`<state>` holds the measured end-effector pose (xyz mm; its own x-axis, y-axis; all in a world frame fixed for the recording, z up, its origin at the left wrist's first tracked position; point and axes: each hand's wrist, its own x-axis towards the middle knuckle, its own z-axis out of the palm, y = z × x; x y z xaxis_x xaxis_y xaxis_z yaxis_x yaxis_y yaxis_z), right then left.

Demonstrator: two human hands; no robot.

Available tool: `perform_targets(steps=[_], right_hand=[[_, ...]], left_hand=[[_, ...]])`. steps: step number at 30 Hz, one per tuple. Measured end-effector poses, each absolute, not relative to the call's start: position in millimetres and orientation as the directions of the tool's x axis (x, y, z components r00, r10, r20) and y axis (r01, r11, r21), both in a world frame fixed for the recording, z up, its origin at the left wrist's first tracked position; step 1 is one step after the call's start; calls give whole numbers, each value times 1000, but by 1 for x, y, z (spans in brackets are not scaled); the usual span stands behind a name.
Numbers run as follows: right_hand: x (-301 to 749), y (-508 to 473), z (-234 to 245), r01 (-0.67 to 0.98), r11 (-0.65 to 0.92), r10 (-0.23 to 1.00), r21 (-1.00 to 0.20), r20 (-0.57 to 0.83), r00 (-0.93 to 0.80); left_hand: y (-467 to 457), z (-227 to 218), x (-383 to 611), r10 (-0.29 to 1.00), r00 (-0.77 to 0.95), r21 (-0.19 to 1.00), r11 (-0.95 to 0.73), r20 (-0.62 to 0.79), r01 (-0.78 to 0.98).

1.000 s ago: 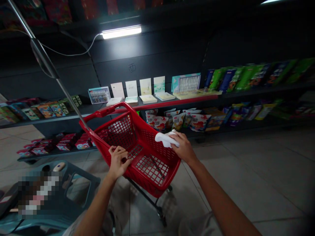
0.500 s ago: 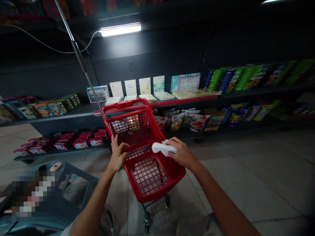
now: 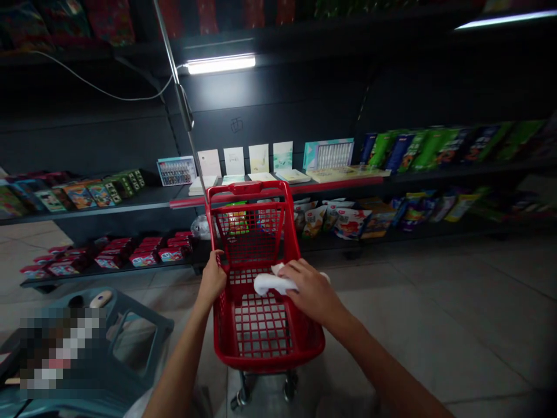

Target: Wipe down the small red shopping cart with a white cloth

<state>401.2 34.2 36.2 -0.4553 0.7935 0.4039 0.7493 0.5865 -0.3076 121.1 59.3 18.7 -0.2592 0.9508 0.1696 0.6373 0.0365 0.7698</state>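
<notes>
A small red shopping cart (image 3: 278,363) with a grid basket and a raised red handle stands in front of me on metal legs with wheels. My left hand (image 3: 214,277) is closed around the left rim of the basket, its thumb over the edge. In my right hand (image 3: 307,290) is a folded white cloth (image 3: 272,284), gripped near the basket's right rim; the cloth hangs over the inside of the basket. A tall metal pole (image 3: 183,104) rises at the cart's far left side.
Behind the cart, a dark shelf holds several booklets (image 3: 259,159), bagged snacks (image 3: 352,220) and green and blue packets (image 3: 435,145). Red boxes (image 3: 148,249) fill the lower left shelf. A grey-blue plastic stool (image 3: 139,325) with blurred-out items stands at left. A tube light (image 3: 221,64) shines above.
The cart has turned to point straighter away from me, its pole shifting right. My left hand has closed on the rim. My right hand has moved slightly down and left with the cloth.
</notes>
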Motion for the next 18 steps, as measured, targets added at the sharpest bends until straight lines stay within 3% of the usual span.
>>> perform_targets(steps=[6, 10, 13, 18], right_hand=[[324, 136, 73, 615, 678, 690, -403, 638, -343], [270, 201, 75, 679, 622, 689, -390, 685, -238], [248, 220, 39, 769, 533, 768, -353, 583, -265], [258, 201, -57, 817, 498, 867, -291, 179, -465]], left_hand=[[55, 20, 126, 960, -253, 751, 79, 120, 655], [50, 19, 134, 961, -243, 744, 66, 132, 665], [48, 18, 138, 962, -244, 735, 75, 125, 674], [46, 17, 142, 961, -244, 748, 67, 128, 660]])
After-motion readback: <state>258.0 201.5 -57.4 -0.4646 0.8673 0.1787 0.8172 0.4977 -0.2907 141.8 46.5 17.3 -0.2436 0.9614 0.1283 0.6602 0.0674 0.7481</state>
